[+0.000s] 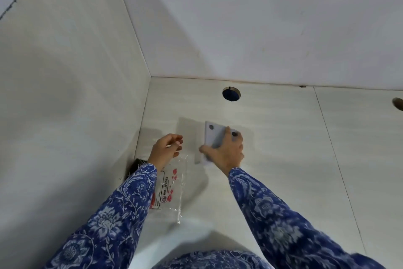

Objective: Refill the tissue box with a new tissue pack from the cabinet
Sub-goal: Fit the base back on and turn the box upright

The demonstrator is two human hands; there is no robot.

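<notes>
We are looking down at a pale tiled surface that meets two tiled walls [65, 72] in a corner at upper left, and both our arms reach forward over it.

Our right hand [226, 151] is closed on a flat white panel [214, 135] with two dark round spots, thumb on its upper face and fingers wrapped under its near edge. It may be the lid or base of the tissue box, though we cannot tell which, and no box body is in view. The panel is blurred, so its exact tilt is unclear, but its long axis seems to run away from us and slightly right.

Our left hand [166, 147] is loosely curled, fingertips pinched narrow at the top edge of a clear plastic wrapper [169, 183] with red print. The wrapper looks flat and empty, and it trails back toward us under the left sleeve [113, 214], its long axis running near to far. Whether the fingertips actually grip the film or only touch it, we cannot tell.

The relation that matters: the panel lies just right of the wrapper, apart from it, with the right hand on it and the left hand near. No stack of tissues shows anywhere.

A round hole [231, 94] sits in the surface beyond the panel, well clear of both hands.
</notes>
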